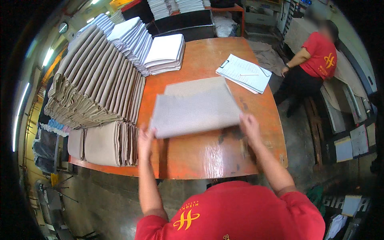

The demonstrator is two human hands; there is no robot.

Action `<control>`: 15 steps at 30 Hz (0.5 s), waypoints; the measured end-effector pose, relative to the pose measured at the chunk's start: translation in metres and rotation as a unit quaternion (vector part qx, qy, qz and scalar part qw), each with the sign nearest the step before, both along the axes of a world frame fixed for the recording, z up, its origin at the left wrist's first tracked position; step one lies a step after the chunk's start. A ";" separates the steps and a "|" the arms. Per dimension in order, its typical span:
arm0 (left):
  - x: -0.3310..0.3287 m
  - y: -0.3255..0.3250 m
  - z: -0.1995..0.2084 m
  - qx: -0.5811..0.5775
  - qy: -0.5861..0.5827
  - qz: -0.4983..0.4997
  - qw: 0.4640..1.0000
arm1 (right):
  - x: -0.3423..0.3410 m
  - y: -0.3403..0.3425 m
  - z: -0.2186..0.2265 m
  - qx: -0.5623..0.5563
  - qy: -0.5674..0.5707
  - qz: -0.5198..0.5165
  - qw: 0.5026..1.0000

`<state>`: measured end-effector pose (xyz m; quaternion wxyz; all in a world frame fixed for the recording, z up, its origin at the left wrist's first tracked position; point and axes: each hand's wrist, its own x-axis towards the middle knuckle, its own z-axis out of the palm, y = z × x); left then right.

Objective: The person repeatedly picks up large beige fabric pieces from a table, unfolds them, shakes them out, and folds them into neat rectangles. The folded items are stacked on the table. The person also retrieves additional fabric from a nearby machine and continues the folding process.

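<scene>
A grey-beige folded cloth (196, 114) is stretched between my two hands over the wooden table, slightly blurred. My left hand (146, 136) is closed on its near left corner, beside the low pile of folded cloths. At the near right corner, my right hand (249, 125) grips the same cloth, fingers wrapped over its edge. Beneath and behind it shows another beige cloth layer (196, 85); whether the two are joined is hidden. A tall stack of folded beige cloths (92, 76) leans at the left, with a lower row of folded beige cloths (102, 144) nearer me.
White folded cloths (165, 50) are piled at the table's far left. A clipboard with papers (244, 74) and a pen lies at the far right of the orange-brown table (208, 160). Beyond the right edge stands a person in a red shirt (318, 56), beside a long machine.
</scene>
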<state>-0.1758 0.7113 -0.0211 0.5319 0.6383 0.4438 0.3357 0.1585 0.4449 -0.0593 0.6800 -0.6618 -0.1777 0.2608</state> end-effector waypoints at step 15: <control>-0.028 -0.092 -0.125 0.052 0.117 0.138 0.982 | -0.054 -0.062 -0.106 -0.160 -0.348 -0.133 0.914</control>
